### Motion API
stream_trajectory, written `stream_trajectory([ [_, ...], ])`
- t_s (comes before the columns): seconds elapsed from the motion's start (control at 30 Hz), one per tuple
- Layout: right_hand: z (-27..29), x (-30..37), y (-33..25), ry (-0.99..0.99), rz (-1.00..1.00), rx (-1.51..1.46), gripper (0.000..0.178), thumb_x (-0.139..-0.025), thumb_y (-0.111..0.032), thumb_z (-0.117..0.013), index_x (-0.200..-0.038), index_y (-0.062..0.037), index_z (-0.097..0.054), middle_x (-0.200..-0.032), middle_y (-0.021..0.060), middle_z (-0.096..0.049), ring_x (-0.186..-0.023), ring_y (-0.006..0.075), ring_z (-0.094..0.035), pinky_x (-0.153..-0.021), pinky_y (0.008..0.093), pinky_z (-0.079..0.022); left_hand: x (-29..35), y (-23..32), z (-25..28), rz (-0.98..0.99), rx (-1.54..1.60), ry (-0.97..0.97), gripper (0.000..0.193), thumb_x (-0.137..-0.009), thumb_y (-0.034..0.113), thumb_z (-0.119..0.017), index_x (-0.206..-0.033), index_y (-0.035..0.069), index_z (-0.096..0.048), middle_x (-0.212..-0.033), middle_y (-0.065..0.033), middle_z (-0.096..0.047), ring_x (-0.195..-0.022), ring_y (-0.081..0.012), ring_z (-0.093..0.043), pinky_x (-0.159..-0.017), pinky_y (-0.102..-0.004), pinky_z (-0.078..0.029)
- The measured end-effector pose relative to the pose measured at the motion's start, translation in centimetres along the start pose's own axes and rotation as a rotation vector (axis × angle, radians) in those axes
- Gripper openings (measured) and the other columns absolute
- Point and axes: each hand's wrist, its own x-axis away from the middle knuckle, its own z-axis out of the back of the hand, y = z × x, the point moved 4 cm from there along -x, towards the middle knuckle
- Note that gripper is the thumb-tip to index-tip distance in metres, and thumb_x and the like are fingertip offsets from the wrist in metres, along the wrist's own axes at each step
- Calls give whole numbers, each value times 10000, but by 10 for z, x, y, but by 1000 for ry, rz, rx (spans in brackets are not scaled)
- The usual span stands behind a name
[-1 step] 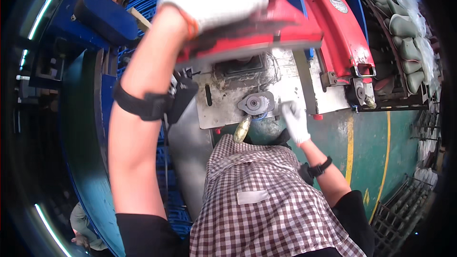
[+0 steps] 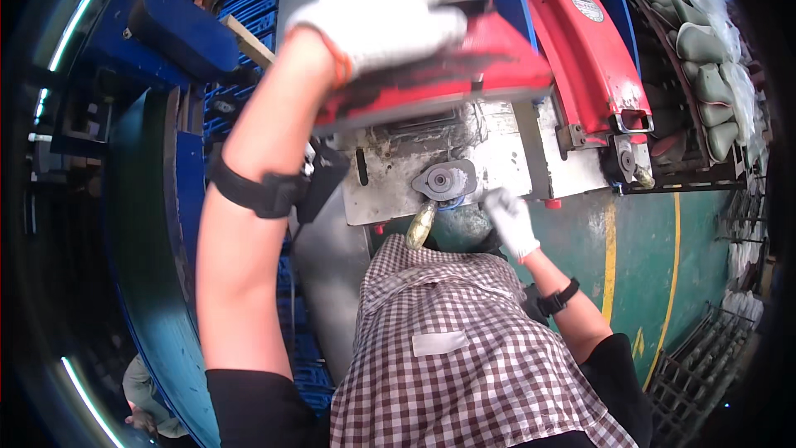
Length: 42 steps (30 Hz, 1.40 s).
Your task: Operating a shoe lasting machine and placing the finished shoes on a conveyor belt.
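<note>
My left hand [image 2: 385, 17], in a white glove and smeared by motion, is closed at the black handle [image 2: 470, 2] of a red machine lid [image 2: 497, 54]. The lid is raised over a worn metal worktable [image 2: 385, 191]. Below its front edge, a dark block [image 2: 423, 116] shows only in part. Nearer to me, a grey clamp plate with a round centre [image 2: 444, 181] sits at the table's front, with a tape-wrapped lever [image 2: 421, 226] sticking out toward my apron. My right hand [image 2: 512, 222], also gloved, is held with curled fingers just off the table's front right edge; its palm is hidden.
A second red machine [image 2: 584, 50] stands to the right, with its own plate and lever [image 2: 628, 162]. Beyond it, a rack holds several grey-green shoe-shaped pieces [image 2: 709, 58]. Blue machinery [image 2: 182, 33] lines the left. Yellow lines [image 2: 609, 257] mark the green floor.
The red lid has come down a little toward me, with my left hand on it. My right hand has drawn slightly back from the table's edge.
</note>
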Motion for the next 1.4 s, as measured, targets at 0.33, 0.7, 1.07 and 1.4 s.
stream_trajectory([
  [0.33, -84, 8, -40, -940, -278, -829, 632, -1039, -380, -640, -1554, -74, -438, -1435, 139, -591, -1265, 252, -606, -1090, 435, -493, 63, 21, -201, 158, 85, -182, 348, -984, 450, -576, -992, 113, -660, -846, -168, -730, -830, -379, -721, -751, -519, -549],
  [0.7, 26, -1, -4, -633, -442, -932, 389, -1016, -479, -659, -1166, -121, -656, -942, 58, -698, -777, 167, -658, -697, 302, -538, 62, 37, -195, 278, 0, -93, 337, -949, 455, -655, -1003, 124, -700, -832, -170, -737, -802, -376, -732, -696, -496, -560],
  [1.07, 363, 21, 66, 889, 92, 875, 410, -989, -459, -596, -1027, -75, -734, -1072, 205, -720, -1040, 388, -677, -931, 518, -532, -17, 160, -211, 184, 550, 501, 216, -921, 60, -695, -1133, 20, -702, -1074, -124, -715, -987, -250, -704, -884, -336, -548],
  [1.4, 373, 5, 56, 707, -178, 935, 529, -1004, -551, -469, -922, -120, -763, -886, 186, -752, -874, 379, -738, -780, 496, -577, -123, 241, -270, -112, 381, 407, 557, -793, 202, -780, -1316, 133, -602, -1294, -141, -622, -1258, -361, -582, -1079, -514, -457],
])
